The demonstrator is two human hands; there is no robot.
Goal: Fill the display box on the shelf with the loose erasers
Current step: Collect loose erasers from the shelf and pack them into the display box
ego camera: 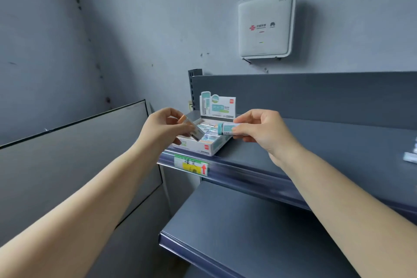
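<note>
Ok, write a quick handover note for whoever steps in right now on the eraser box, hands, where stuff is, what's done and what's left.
Left hand: pinching an orange-tipped eraser over the display box.
Right hand: pinching a teal eraser over the box's right side.
The box sits at the left end of the upper shelf, header card up.
Done: several erasers already lie in the box.
Left: set both held erasers in, then fetch the loose erasers at the shelf's far right edge.
</note>
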